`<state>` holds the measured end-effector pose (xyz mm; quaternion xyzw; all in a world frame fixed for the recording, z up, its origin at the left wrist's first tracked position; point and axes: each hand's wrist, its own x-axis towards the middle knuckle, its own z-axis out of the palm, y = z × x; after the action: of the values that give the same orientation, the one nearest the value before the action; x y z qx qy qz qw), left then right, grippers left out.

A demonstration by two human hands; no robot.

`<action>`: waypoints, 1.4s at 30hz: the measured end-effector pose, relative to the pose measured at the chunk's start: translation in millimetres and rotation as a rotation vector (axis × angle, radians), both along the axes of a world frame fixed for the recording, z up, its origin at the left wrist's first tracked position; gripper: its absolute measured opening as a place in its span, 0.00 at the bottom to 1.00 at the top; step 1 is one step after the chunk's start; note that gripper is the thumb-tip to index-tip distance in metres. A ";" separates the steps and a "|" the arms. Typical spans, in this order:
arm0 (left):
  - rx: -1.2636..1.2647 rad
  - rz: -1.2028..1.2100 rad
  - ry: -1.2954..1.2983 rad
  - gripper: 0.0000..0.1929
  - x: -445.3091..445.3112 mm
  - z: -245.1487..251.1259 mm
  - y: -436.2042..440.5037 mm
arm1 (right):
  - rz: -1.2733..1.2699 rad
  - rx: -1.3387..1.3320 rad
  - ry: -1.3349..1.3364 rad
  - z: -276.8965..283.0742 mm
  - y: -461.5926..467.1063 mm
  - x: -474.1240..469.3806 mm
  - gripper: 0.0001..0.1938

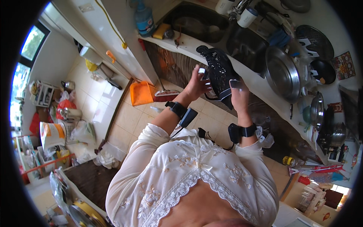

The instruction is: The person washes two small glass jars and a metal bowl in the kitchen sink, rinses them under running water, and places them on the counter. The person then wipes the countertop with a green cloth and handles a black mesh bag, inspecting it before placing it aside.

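In front of the counter, my right hand (240, 95) grips a black openwork lace item (219, 66), its thumb over the near right side. The item hangs upright, with a dark band and a pale edge line at its lower end; I cannot tell exactly what it is. My left hand (197, 83) is just left of it, thumb raised and fingers curled towards it, a white patch showing at the fingertips. Whether those fingers touch the black item is unclear. Black straps with small devices sit around both wrists.
Beyond the hands runs a white counter edge (255, 82) with a dark sink (195, 24), a wide steel basin (283, 74) and several pans. A blue soap bottle (144, 20) stands at its left end. An orange dustpan (141, 93) and a broom (166, 95) are on the tiled floor.
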<state>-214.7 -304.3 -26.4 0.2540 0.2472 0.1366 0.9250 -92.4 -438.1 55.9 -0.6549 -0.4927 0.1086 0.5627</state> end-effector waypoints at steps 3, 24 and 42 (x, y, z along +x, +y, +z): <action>-0.287 0.056 -0.322 0.53 12.5 13.2 27.4 | -0.022 0.031 -0.183 9.1 10.6 -3.5 0.16; -0.029 0.057 -0.276 0.11 225.6 30.7 62.5 | -0.045 -0.161 -0.179 42.3 -6.1 155.6 0.40; 2.266 -1.275 0.099 0.33 469.5 11.6 -25.3 | -0.896 -0.758 -0.032 -58.4 -120.6 368.0 0.27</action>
<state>254.8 -329.6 -14.9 0.9659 -0.1350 -0.2023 0.0888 275.6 -558.8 -2.5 -0.9564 -0.1031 0.0189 0.2726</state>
